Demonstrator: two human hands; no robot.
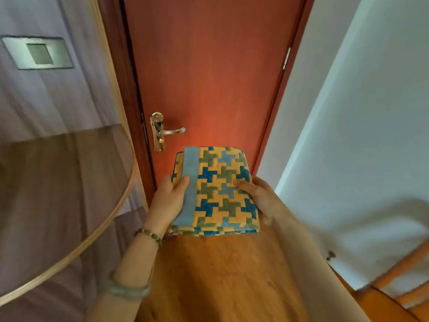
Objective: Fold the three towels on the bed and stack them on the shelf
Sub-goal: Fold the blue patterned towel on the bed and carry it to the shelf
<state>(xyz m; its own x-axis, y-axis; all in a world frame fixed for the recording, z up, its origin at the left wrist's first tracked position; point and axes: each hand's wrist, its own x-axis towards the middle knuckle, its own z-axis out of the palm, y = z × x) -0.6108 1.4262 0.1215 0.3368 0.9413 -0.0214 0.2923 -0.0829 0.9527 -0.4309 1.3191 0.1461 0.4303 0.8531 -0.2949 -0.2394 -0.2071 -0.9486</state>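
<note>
A folded quilted towel (220, 189), patterned in interlocking yellow, dark blue, pale blue and green shapes with a plain pale blue band along its left side, was held up in the air between both hands, level and flat, above a warm brown wooden floor (216, 275). The left hand (168, 201) gripped the towel's left edge, its thumb lying on top across the pale blue band while the fingers curled out of sight underneath. The right hand (257, 198) clasped the right edge in the same way, thumb pressed on the patterned top and fingers hidden below. A string of dark beads (149, 235) circled the left wrist, and a pale green bangle (128, 290) sat further up that forearm. Just beyond the towel stood a closed reddish-brown wooden door (209, 77) with a brass lever handle (166, 131) near its left edge, and a metal hinge (286, 58) on its right side. A pale lilac panel with a tan curved trim (69, 177) filled the left of the view, and a white wall (359, 135) ran along the right, with orange wooden rails (404, 270) at the lower right corner.
</note>
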